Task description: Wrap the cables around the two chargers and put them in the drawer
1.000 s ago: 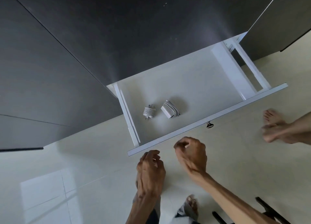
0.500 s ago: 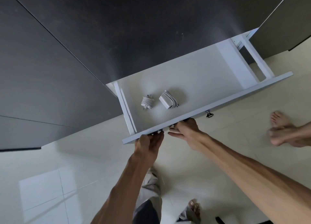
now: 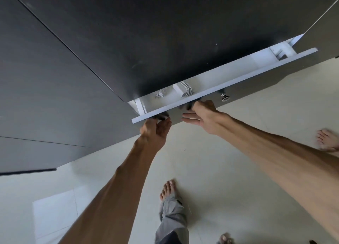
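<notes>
Drawer [image 3: 227, 80] stands only a narrow gap out from under the dark tabletop [image 3: 146, 32], white inside, dark on its front face. Left hand [image 3: 156, 131] is at the left end of the front panel, palm turned up; fingertips are dark and blurred against the panel's face just under the top edge, so whether they hook the edge or only press flat cannot be told. Right hand [image 3: 203, 116] lies against the panel further right, fingers straight and close together, pointing left along the face, thumb side up near the top edge. Small metal knob [image 3: 225, 97] sits on the panel just right of that hand, not touched.

Two chargers lie on the drawer floor near the left end, side by side, apart from each other. Left charger [image 3: 161, 93] is partly hidden under the tabletop edge, cable wound round it. Right charger [image 3: 183, 90] is a white block with cable turns round its far side.

Floor [image 3: 211, 161] is pale tile. Bare foot [image 3: 167, 188] and grey trouser leg [image 3: 172, 221] below the arms; another bare foot [image 3: 327, 140] at the right edge.
</notes>
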